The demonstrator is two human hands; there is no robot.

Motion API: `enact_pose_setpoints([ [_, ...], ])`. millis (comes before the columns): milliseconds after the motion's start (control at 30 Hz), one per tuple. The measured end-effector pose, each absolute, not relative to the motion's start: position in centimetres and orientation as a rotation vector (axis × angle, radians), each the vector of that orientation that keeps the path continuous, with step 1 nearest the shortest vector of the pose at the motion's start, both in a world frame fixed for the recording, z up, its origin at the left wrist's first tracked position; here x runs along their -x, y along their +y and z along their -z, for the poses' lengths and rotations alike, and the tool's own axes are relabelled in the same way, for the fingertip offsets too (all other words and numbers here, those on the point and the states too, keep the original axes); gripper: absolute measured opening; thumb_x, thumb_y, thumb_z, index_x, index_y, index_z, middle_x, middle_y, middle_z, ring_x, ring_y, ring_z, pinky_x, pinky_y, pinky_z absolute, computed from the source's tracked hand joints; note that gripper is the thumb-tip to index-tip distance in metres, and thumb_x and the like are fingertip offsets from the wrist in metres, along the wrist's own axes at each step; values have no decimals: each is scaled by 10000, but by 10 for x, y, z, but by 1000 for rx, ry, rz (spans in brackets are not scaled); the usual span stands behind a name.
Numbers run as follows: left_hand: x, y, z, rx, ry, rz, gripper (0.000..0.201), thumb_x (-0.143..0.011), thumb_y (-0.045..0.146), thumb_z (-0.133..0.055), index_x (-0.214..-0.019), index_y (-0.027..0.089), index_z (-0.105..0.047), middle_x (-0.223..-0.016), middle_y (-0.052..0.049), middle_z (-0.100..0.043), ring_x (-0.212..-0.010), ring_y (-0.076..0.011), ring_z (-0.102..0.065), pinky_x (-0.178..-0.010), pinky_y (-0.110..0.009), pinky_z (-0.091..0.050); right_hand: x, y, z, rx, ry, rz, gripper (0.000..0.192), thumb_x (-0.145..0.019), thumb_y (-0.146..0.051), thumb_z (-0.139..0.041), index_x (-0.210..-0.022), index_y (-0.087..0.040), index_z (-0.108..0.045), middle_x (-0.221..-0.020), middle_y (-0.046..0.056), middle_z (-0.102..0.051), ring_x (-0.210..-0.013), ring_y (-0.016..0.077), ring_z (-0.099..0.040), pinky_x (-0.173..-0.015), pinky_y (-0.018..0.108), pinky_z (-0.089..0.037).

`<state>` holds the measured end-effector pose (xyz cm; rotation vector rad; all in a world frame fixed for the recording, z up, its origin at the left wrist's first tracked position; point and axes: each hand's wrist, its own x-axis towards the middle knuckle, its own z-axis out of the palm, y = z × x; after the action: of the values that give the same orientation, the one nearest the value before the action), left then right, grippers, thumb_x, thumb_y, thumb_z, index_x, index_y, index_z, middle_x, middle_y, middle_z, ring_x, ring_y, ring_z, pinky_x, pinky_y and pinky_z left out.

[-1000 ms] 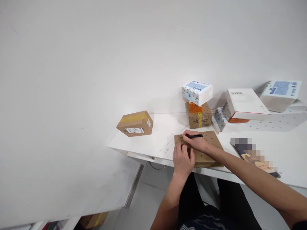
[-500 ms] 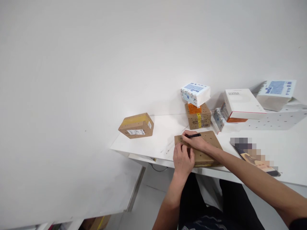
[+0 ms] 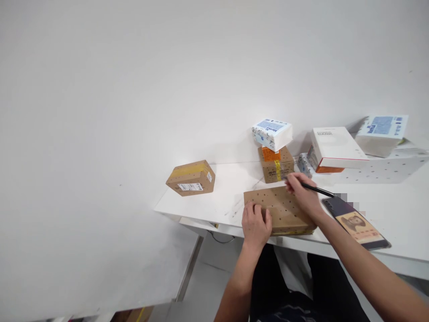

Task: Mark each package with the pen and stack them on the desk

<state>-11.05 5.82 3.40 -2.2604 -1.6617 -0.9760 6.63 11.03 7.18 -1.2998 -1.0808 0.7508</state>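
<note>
A brown cardboard box [image 3: 279, 208] with dark dots lies at the front edge of the white table. My left hand [image 3: 256, 221] rests on its left front part, fingers bent over the top and apart, holding it steady by touch. Above the box's right back corner, my right hand [image 3: 303, 192] is closed around a black pen [image 3: 318, 189], whose back end points right and whose tip end shows at the left of the fingers. Right of the box lies a phone [image 3: 357, 226] with a picture on its back, partly blurred out.
On the left of the table [image 3: 228, 179] stands a taped carton [image 3: 191, 178] with a label. Behind the box, a tissue pack [image 3: 272, 134] sits on another carton [image 3: 276, 167]. A white power bank box [image 3: 339, 145] and a second tissue pack [image 3: 382, 134] are at the back right.
My right hand has moved right with the pen, from the box's left back area to its right back corner, lifting off the surface. My left hand has stayed in place.
</note>
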Motion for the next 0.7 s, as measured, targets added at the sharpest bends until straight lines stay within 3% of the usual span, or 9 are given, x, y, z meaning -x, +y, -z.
enact_pose_setpoints([
  [133, 111, 59, -34, 2269, -1656, 976, 69, -866, 256, -517, -878, 189, -513, -968, -109, -568, -958, -237, -583, -817, -368, -506, -125, 85, -32, 1552, -940, -566, 315, -739, -396, -598, -976, -191, -631, -719, 15, -663, -641, 178, -633, -644, 309, -491],
  [267, 111, 60, -34, 2271, -1666, 958, 76, -867, 259, -518, -887, 186, -521, -988, -117, -573, -971, -241, -588, -827, -375, -504, -153, 70, 3, 2086, -1467, -715, 351, -822, -472, -466, -668, -186, -599, -604, 94, -655, -594, 236, -638, -565, 333, -447],
  [367, 111, 60, -33, 2262, -1656, 959, 80, -865, 258, -522, -898, 185, -530, -1001, -120, -578, -982, -245, -590, -828, -379, -505, -146, 70, 11, 2263, -1761, -726, 353, -852, -434, -454, -617, -199, -575, -743, 143, -700, -736, 272, -666, -605, 334, -428],
  [567, 112, 62, -32, 2267, -1634, 924, 98, -882, 262, -496, -908, 181, -543, -1013, -127, -586, -968, -246, -598, -781, -366, -509, -133, 69, 8, 2371, -1746, -722, 329, -887, -400, -437, -779, -156, -630, -865, 189, -687, -858, 319, -655, -707, 395, -434],
  [700, 112, 63, -31, 2273, -1621, 913, 107, -881, 266, -498, -912, 175, -544, -1004, -129, -584, -987, -254, -589, -797, -372, -506, -151, 51, 7, 2553, -1603, -305, 445, -893, -494, -427, -1073, -124, -599, -1048, 223, -615, -997, 356, -586, -762, 440, -434],
])
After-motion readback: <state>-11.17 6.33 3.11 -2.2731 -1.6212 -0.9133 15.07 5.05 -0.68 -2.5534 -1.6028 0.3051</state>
